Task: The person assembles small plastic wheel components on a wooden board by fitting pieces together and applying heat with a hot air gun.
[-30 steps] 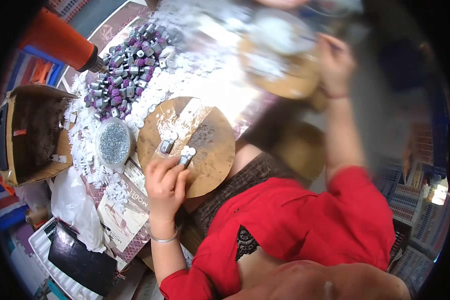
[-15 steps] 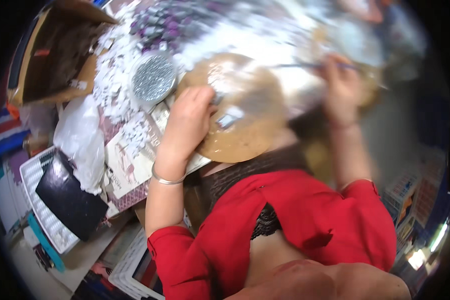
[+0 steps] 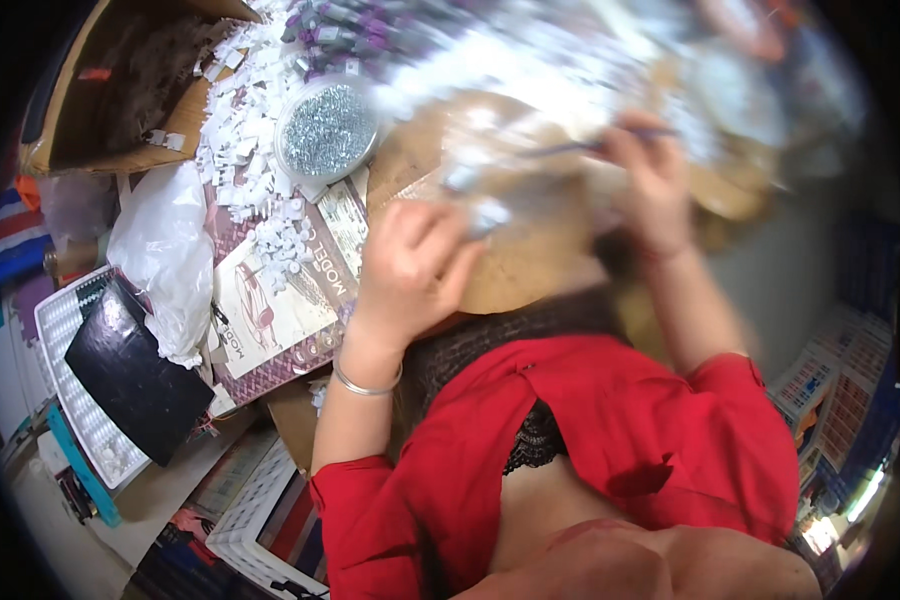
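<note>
A round brown board (image 3: 530, 270) sits in front of me at the table's near edge. Over it, my left hand (image 3: 415, 258) is closed in a pinch at a small white piece (image 3: 489, 215), blurred by motion. Another small pale piece (image 3: 460, 179) shows just beyond it on the board. My right hand (image 3: 655, 185) is closed round a thin dark stick-like tool (image 3: 560, 148), which points left across the board; its tip is too smeared to make out. Left of the board stands a round clear tub (image 3: 328, 130) full of tiny silvery metal parts.
White plastic pieces (image 3: 245, 130) lie heaped beside the tub, with grey and purple pieces (image 3: 365, 35) behind. An open cardboard box (image 3: 170, 145) stands far left. Nearer are a crumpled plastic bag (image 3: 160, 250) and a white basket (image 3: 60, 310) holding a black sheet (image 3: 135, 375).
My left hand has come nearer and to the right over the board. My right hand has shifted left with the tool. The view has turned slightly.
</note>
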`<action>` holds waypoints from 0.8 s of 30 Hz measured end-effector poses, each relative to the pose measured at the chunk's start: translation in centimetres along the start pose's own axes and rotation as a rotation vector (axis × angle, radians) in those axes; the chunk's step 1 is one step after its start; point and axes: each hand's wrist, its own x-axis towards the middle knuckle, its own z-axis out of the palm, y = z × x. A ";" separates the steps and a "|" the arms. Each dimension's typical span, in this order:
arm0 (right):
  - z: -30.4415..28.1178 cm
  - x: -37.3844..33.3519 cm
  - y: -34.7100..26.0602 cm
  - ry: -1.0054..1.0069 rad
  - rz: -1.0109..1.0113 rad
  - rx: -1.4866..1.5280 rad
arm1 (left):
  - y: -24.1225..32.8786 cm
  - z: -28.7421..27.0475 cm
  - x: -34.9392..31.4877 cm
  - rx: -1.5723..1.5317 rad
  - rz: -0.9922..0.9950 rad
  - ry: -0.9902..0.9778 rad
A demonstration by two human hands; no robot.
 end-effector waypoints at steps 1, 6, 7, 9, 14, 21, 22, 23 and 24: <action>-0.5 -0.4 0.0 0.009 -0.014 0.024 | -0.3 0.6 -0.7 -0.001 -0.006 -0.002; -1.1 -1.7 0.6 -0.042 0.089 0.070 | 0.3 0.6 -0.5 -0.005 -0.053 -0.026; -1.2 -1.4 0.3 -0.041 0.087 0.072 | 0.5 0.4 -0.1 -0.054 -0.089 -0.014; -0.8 -1.1 -0.6 0.069 0.053 0.073 | 0.2 0.6 0.4 -0.001 -0.121 0.072; 1.6 0.9 0.8 0.019 0.005 -0.111 | -1.8 2.5 1.7 0.128 -0.170 0.085; -2.2 -0.1 0.2 0.099 -0.063 -0.031 | -0.5 2.3 0.9 0.095 -0.106 0.162; -2.0 -0.7 0.0 0.038 -0.055 -0.064 | -0.4 2.6 0.2 0.065 -0.097 0.096; -1.7 -1.1 -0.4 -0.026 -0.050 -0.097 | -0.2 2.9 -0.2 0.037 -0.087 0.035; -1.6 -1.6 0.1 -0.026 0.011 0.029 | 0.0 3.3 -0.2 0.024 -0.112 0.058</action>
